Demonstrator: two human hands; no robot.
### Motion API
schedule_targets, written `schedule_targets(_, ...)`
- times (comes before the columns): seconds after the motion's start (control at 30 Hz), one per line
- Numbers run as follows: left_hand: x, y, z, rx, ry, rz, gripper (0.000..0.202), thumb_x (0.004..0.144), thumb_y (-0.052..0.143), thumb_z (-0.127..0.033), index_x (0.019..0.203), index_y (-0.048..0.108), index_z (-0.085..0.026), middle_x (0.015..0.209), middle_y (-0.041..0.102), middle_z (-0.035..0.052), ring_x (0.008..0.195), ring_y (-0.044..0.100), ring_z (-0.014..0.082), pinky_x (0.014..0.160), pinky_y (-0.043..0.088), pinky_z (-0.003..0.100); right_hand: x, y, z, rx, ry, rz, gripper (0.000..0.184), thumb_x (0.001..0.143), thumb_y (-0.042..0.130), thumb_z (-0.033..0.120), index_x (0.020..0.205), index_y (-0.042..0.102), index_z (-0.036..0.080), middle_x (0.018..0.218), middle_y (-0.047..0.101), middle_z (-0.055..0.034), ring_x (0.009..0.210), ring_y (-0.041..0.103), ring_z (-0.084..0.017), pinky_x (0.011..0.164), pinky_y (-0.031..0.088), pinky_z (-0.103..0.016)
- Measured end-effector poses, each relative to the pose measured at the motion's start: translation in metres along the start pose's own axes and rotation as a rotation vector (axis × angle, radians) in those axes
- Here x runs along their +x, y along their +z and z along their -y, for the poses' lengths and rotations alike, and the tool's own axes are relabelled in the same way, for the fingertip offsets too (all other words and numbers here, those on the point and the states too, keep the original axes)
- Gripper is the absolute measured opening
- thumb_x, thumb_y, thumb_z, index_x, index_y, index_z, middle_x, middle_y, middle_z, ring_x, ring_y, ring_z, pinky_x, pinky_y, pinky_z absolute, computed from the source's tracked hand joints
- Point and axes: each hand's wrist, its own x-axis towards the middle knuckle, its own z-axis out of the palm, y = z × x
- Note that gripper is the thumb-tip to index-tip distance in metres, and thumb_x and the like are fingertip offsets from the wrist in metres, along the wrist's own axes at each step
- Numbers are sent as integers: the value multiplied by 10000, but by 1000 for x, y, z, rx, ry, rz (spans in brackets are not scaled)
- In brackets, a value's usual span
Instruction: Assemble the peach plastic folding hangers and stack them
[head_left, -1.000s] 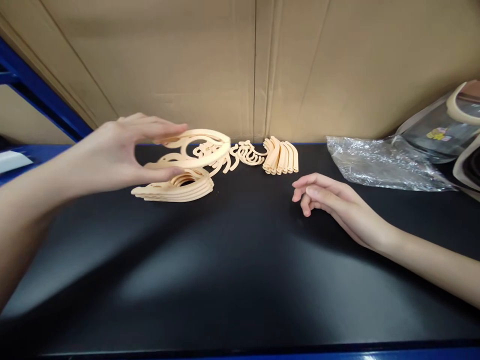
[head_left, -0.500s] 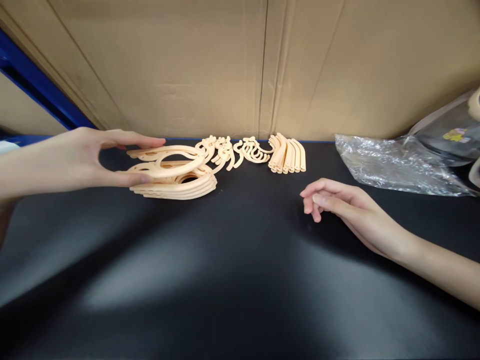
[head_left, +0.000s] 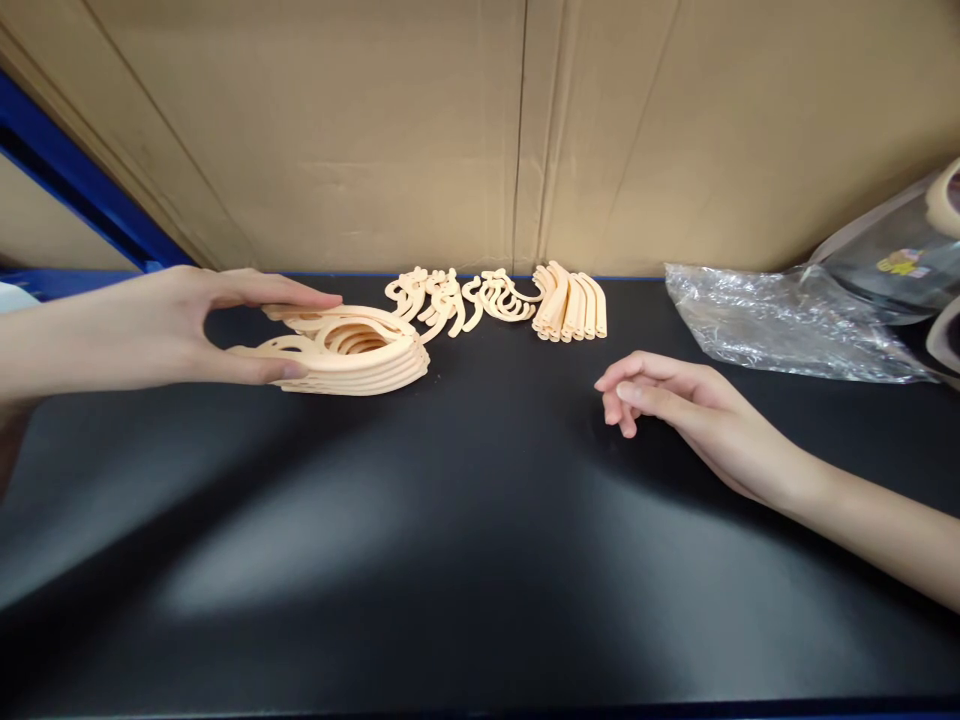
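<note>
My left hand [head_left: 187,325] reaches in from the left and grips the top peach-coloured curved frame [head_left: 341,340] between thumb and fingers, right on a stack of the same frames [head_left: 360,372] on the black table [head_left: 450,560]. My right hand [head_left: 675,405] rests on the table at centre right, palm down with fingers loosely curled and nothing in it. Behind the stack lie several small peach clips [head_left: 450,297] and a row of peach curved bars [head_left: 571,307].
A cardboard wall [head_left: 487,130] closes the back of the table. A crumpled clear plastic bag [head_left: 772,322] and clear visor parts [head_left: 900,250] lie at the right. A blue shelf rail [head_left: 67,180] runs at the left.
My left hand has lowered the top frame from above the stack down onto it. My right hand has hardly moved.
</note>
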Motion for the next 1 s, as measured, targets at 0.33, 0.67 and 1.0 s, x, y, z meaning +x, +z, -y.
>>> schedule_targets(0.33,-2,2,-6,5,13,100,818,645,593,-745,1386,432,-439,1412,523,-78,1204,568,277,1028,421,386,0,1,3,-4,5,6,205,922,594,414,951,674,227,795,644,-2,699,568,-133,704,461,-275)
schedule_targets(0.67,-4,2,-19,-27,4,106,844,645,591,-753,1395,443,-393,1383,545,-58,1181,570,265,1010,420,338,1,1,4,-4,5,11,194,918,604,418,935,685,243,779,646,19,688,569,-112,705,462,-252)
schedule_targets(1.0,-4,2,-21,-71,16,118,811,629,608,-725,1351,495,-375,1327,592,-39,1136,593,262,996,441,358,0,3,6,2,11,9,207,904,617,421,922,686,227,771,648,3,681,575,-129,696,473,-272)
